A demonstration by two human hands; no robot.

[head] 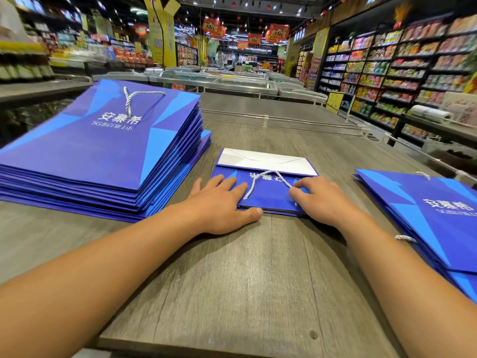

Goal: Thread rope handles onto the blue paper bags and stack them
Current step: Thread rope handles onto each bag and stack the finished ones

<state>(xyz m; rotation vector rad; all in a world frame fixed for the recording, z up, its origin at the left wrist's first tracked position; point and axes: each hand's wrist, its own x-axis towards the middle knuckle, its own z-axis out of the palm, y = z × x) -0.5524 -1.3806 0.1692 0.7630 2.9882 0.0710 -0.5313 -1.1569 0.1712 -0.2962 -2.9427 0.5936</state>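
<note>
Both hands (219, 202) on folded bag (268, 195), right perhaps pinching rope (265, 177)

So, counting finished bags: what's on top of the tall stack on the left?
A white-and-blue rope handle lies on the top bag of the left stack. Whether the covered bags below have handles cannot be seen.

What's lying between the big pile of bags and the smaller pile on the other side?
In the head view, between the tall stack and the smaller pile lies one folded bag, both hands on it.

Both arms reach out toward 12 o'clock. The left hand (222, 202) lies flat, fingers straight. The right hand (320, 200) curls its fingers (296, 192), pinching.
</note>
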